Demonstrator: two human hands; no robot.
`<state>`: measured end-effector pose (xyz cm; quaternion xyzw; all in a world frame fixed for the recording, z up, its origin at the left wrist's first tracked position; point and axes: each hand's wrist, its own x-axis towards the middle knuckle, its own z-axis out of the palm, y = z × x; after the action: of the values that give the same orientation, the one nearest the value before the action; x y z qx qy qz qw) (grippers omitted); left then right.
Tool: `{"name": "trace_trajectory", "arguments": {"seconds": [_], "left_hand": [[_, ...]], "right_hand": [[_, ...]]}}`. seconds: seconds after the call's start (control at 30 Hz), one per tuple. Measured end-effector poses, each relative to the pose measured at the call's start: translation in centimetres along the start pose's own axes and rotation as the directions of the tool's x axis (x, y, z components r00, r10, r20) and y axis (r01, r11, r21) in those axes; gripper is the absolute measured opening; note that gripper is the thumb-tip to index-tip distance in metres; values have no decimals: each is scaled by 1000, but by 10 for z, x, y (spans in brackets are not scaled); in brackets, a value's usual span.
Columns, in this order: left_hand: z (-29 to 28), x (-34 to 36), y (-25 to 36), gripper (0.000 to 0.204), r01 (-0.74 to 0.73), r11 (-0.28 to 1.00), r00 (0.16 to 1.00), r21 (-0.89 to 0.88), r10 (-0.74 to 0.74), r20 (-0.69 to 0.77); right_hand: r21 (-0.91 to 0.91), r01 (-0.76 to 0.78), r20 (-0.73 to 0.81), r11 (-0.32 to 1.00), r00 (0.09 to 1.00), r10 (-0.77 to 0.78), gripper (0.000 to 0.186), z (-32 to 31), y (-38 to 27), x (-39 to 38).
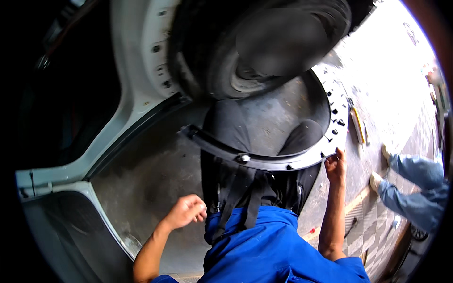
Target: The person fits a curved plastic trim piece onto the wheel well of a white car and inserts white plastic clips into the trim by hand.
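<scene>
A curved wheel arch trim (276, 162) spans the space in front of my lap, its pale strip studded with several black clips. At its lower right bend, my right hand (335, 165) is closed on the edge. My left hand (187, 210) hangs apart from the trim, beside my left thigh, with its fingers curled in. What those fingers hold, if anything, is hidden. Beyond the trim is the car wheel (245, 85), within the wheel opening.
The car body (141, 99) stands on the left, with clip holes along the arch, and an open door (61, 221) is nearer. A yellow-handled tool (357, 123) lies on the floor right of the trim. Another person's legs (410, 181) are at the right.
</scene>
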<state>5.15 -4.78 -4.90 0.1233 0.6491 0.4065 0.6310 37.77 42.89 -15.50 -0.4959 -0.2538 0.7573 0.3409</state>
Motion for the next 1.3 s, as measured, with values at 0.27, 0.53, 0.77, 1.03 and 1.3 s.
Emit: {"name": "trace_trajectory", "arguments": {"seconds": [0.27, 0.53, 0.77, 1.03, 1.3], "left_hand": [[44, 26, -148, 32, 477, 879, 867, 17, -474, 154], [93, -12, -213, 48, 634, 748, 712, -196, -465, 526], [123, -48, -207, 87, 545, 746, 759, -384, -244, 604], [98, -17, -150, 76, 436, 899, 752, -45, -336, 568], [78, 12, -76, 64, 293, 874, 784, 388, -452, 425]], "right_hand": [[143, -21, 58, 990, 998, 13, 16, 10, 12, 12], [31, -138, 42, 990, 990, 136, 23, -1, -8, 16], [9, -151, 47, 988, 987, 151, 22, 5, 3, 27], [-21, -89, 48, 996, 995, 90, 14, -35, -1, 44], [-90, -61, -151, 994, 987, 47, 21, 27, 16, 22]]}}
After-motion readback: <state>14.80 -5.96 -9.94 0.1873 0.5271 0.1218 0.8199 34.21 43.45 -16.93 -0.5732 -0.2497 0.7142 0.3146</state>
